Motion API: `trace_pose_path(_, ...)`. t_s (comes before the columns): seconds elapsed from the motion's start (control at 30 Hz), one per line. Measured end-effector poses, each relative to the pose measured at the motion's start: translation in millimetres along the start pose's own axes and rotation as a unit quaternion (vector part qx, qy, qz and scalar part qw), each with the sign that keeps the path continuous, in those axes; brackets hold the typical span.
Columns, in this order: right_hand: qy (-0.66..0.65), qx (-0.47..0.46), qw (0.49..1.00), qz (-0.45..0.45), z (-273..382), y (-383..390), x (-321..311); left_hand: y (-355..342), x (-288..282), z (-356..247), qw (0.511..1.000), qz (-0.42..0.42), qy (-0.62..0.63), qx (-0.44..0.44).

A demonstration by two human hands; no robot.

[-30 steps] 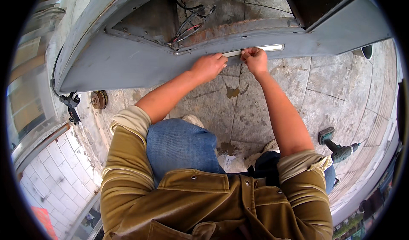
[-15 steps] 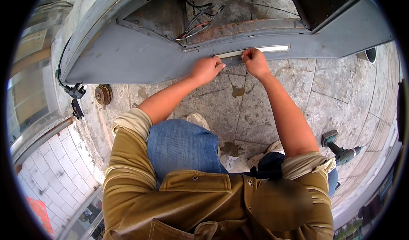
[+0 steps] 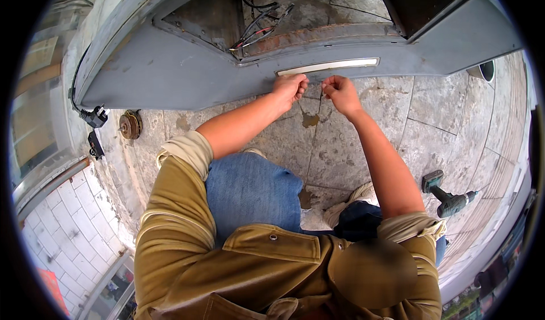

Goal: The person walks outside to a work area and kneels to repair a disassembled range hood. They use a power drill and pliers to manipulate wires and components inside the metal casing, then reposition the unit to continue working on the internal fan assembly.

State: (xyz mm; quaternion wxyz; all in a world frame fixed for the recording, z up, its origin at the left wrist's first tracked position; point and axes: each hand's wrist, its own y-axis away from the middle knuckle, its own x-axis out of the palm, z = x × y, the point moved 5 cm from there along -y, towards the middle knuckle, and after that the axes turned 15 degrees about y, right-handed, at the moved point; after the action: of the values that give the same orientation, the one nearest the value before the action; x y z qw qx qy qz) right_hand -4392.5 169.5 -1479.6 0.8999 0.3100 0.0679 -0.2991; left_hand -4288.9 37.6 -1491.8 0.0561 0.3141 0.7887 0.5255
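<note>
A long pale strip (image 3: 335, 65) is set along the lower edge of a grey-painted metal panel (image 3: 187, 73) in front of me. My left hand (image 3: 289, 89) is just below the strip's left part, fingers curled together with the thumb; anything in them is too small to make out. Slightly to its right my right hand (image 3: 343, 95) is closed in a pinch below the strip's middle, apart from the left hand. Whatever that pinch may hold also cannot be seen.
Loose wires (image 3: 258, 30) hang in the panel's opening. A black power plug (image 3: 96, 116) on a cord and a rusty round metal part (image 3: 130, 124) are at the left. At the right a cordless drill (image 3: 448, 195) lies on the stone-tiled floor (image 3: 392, 127), below a round pipe end (image 3: 485, 70).
My right hand has come off the strip and moved slightly down. My left hand has shifted right, closer to it, with its fingers more closed. The view has shifted slightly.
</note>
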Motion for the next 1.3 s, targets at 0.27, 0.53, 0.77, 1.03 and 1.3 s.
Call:
trace_pose_path(0.27, 0.371, 0.009, 0.926, 0.068, 47, 18, -56, 54, 21, 22, 0.724, 0.237, -0.627, 0.160)
trace_pose_path(0.53, 0.446, -0.160, 0.881, 0.017, 120, 78, -129, 84, -89, -9, 0.860, 0.210, -0.448, 0.123)
trace_pose_path(0.77, 0.428, -0.189, 0.878, -0.106, 144, 124, -177, 193, -370, -64, 0.845, -0.367, -0.021, 0.389)
trace_pose_path(1.03, 0.411, -0.385, 0.792, -0.237, 246, 164, -182, 181, -342, -164, 0.872, -0.121, -0.078, 0.468)
trace_pose_path(1.3, 0.573, -0.449, 0.643, -0.235, 380, 155, -153, 150, -353, -165, 0.899, -0.008, 0.101, 0.426)
